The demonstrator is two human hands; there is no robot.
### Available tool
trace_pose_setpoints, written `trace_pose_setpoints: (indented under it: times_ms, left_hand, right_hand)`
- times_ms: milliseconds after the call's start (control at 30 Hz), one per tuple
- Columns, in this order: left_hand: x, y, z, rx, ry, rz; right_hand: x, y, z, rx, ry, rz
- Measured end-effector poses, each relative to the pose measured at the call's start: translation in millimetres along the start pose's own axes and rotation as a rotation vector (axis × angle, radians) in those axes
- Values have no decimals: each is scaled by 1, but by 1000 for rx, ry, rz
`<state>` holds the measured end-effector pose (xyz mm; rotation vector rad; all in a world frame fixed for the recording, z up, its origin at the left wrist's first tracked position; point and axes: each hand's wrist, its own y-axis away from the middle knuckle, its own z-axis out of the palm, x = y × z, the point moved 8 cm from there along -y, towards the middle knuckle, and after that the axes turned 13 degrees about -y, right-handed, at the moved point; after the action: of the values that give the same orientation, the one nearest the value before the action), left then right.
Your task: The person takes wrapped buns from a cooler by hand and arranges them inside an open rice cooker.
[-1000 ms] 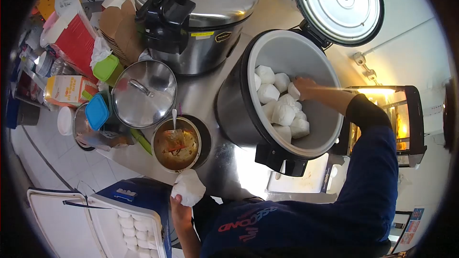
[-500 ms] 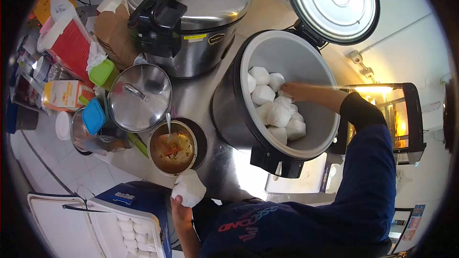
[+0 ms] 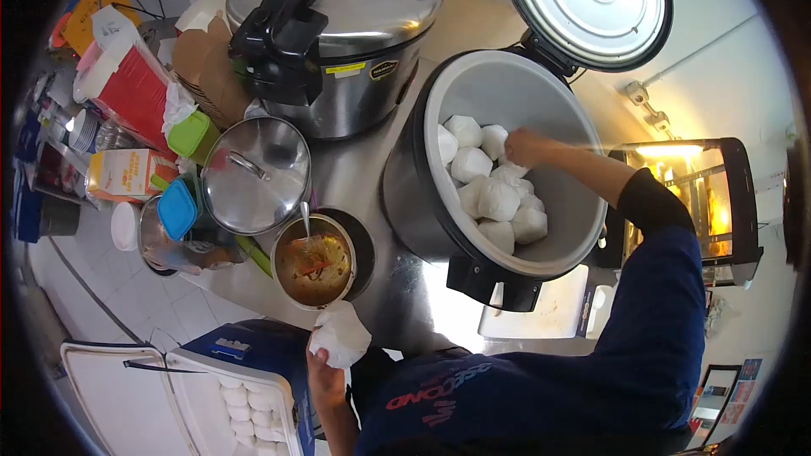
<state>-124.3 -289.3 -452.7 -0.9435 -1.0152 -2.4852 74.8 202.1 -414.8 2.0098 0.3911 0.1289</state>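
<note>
My left hand (image 3: 327,378) is low in the view, its fingers closed on a white wrapped bundle (image 3: 341,335). My right hand (image 3: 525,149) reaches inside the open rice cooker (image 3: 553,97), over the far right of the white bundles (image 3: 498,199) piled there. Its fingers are blurred and point down, so I cannot see whether they grip one. At lower left, an open cool box (image 3: 190,361) contains rows of similar white bundles (image 3: 241,405).
A second rice cooker (image 3: 363,101), lid shut, stands at the back. Left of centre are a pot of sauce (image 3: 314,287) with a spoon in it and a steel lid (image 3: 256,176). A lit glass cabinet (image 3: 684,203) and a white cutting board (image 3: 541,308) are at right.
The whole view has shifted slightly right. My right hand has moved slightly within the cooker over the bundles. My left hand still holds its bundle.
</note>
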Motion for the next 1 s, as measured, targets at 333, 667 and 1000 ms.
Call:
trace_pose_setpoints:
  times_ms: [333,667,1000]
  left_hand:
    - [9,-2,17,-128,-101,9]
    - [1,-6,30,-171,-170,-34]
    - [-3,-8,34,-181,-168,-69]
  right_hand:
    - [-68,77,59,169,349,-278]
    - [-96,-5,-22,536,-97,-571]
    - [-59,-19,18,310,429,-491]
